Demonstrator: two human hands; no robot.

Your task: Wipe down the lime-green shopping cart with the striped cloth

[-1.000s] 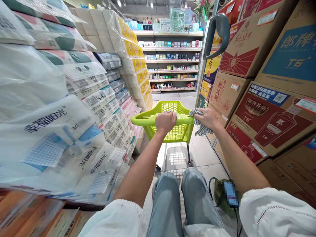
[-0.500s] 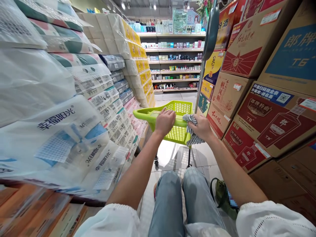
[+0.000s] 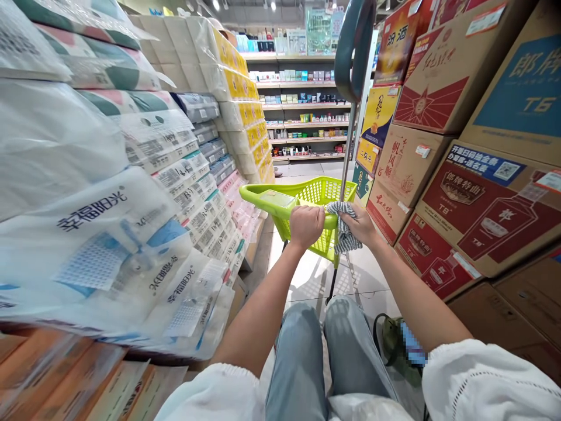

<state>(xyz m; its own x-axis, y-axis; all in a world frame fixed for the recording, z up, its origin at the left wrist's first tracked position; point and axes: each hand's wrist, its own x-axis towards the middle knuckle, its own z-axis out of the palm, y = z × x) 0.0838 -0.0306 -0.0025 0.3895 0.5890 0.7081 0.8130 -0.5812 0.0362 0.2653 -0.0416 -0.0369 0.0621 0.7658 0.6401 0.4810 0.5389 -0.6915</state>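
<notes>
A lime-green plastic shopping cart basket (image 3: 263,196) on thin legs stands in front of my knees. My left hand (image 3: 308,225) is closed around its near rim. Just right of it, my right hand (image 3: 362,224) grips a grey-and-white striped cloth (image 3: 348,240), pressed against the same rim; part of the cloth hangs down. From the basket's right side rises a metal pole (image 3: 350,140) topped by a dark grey loop handle (image 3: 345,58). The cart's far wheels are hidden.
Plastic-wrapped paper packs (image 3: 109,245) are stacked along the left. Cardboard cartons (image 3: 473,210) line the right. Shelves of small goods (image 3: 302,105) stand at the aisle's far end. A dark green bag (image 3: 392,345) lies on the floor beside my right leg.
The cart has turned, and its pole and handle have swung left. My left hand has shifted right and down along the rim, its fingers now wrapped round it. The cloth stays in my right hand.
</notes>
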